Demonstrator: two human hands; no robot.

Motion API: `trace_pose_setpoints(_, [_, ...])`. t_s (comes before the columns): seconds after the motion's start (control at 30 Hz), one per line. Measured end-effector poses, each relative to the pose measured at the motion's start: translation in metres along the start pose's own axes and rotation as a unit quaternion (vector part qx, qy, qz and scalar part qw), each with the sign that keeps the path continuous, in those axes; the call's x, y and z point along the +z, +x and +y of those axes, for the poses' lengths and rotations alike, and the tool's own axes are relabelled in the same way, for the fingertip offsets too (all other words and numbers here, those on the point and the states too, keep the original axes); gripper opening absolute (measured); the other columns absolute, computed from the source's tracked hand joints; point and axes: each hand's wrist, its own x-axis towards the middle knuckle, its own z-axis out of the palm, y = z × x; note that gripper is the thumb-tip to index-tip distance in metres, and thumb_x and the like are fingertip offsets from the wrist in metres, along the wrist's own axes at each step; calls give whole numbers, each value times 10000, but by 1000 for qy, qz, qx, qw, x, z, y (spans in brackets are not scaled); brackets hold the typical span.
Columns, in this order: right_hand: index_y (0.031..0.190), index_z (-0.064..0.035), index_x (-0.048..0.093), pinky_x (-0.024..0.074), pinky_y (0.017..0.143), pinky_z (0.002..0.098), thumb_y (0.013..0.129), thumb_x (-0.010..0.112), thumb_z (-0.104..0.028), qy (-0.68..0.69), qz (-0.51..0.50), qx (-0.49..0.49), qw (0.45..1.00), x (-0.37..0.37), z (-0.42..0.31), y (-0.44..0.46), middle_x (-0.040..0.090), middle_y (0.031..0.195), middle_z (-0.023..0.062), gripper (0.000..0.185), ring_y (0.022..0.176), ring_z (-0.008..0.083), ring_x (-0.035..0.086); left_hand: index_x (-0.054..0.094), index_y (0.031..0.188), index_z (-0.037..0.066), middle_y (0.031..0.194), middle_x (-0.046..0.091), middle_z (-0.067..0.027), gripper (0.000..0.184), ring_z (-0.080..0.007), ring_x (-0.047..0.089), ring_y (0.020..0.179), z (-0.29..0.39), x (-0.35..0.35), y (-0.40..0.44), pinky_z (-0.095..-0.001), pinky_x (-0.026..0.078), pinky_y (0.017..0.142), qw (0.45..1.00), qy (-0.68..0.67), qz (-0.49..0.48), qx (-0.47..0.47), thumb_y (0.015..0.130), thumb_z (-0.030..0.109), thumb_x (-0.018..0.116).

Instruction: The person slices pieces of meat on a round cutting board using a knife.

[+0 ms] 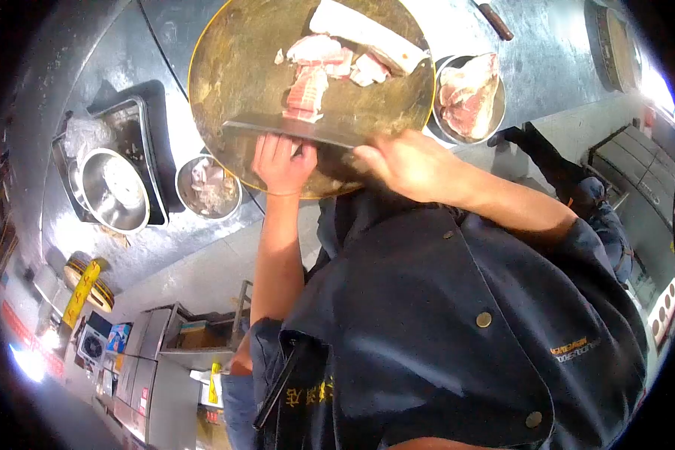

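Observation:
My right hand (406, 166) is closed round the handle of a wide-bladed cleaver (307, 131). The blade lies across the near part of a round wooden chopping board (236, 75). Close behind the blade, the bent fingers of my left hand (283, 161) press on a piece of meat, mostly hidden by the hand and blade. On the far side of the blade, sliced pink meat (306, 90) lies in an overlapping row. Beyond it are more meat pieces (315, 49) and a long pale slab of fatty meat (367, 36).
A metal bowl of meat (500, 112) stands right of the board. To the left are a smaller bowl with scraps (236, 206) and a black tray (157, 210) holding a steel bowl (131, 214). A brown-handled knife (496, 22) lies at the back right. Another person's leg (551, 161) shows at right.

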Motion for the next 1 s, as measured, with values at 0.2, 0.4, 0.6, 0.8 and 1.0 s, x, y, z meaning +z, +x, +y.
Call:
trace_pose_setpoints(0.2, [990, 31, 730, 584, 819, 599, 1127, 463, -470, 14, 20, -4, 1000, 14, 0, 46, 732, 915, 332, 583, 919, 526, 725, 730, 916, 73, 964, 733, -111, 186, -337, 713, 853, -2, 0, 0, -430, 595, 780, 1000, -24, 13, 8, 744, 36, 791])
trace_pose_setpoints(0.4, [978, 29, 730, 582, 822, 604, 1126, 453, -486, 21, 31, -40, 999, 27, 6, 72, 737, 922, 329, 604, 914, 530, 725, 730, 930, 67, 954, 734, -110, 189, -342, 711, 837, -3, 7, 0, -435, 598, 782, 999, -3, 28, 31, 751, 43, 788])
trace_pose_setpoints(0.6, [995, 44, 699, 581, 792, 600, 1124, 488, -454, 34, 22, -17, 999, -4, 0, -4, 714, 841, 331, 556, 850, 528, 722, 743, 955, 77, 942, 735, -133, 224, -367, 704, 813, 5, -3, 9, -442, 597, 761, 1000, -9, 20, 12, 736, 55, 786])
trace_pose_setpoints(0.8, [1016, 43, 700, 580, 807, 609, 1129, 457, -472, 18, 34, -31, 999, 31, 8, 63, 715, 842, 333, 580, 857, 529, 722, 722, 914, 87, 941, 735, -87, 184, -322, 715, 840, 0, -1, 4, -414, 599, 771, 1000, -22, 17, 10, 747, 37, 779])
trace_pose_setpoints(1.0, [997, 39, 713, 589, 776, 598, 1123, 471, -474, 12, 44, -48, 998, 30, 6, 62, 726, 854, 318, 581, 842, 522, 726, 732, 922, 65, 955, 732, -115, 175, -348, 705, 855, -2, -2, 0, -437, 588, 790, 1000, 1, 13, 16, 757, 53, 791])
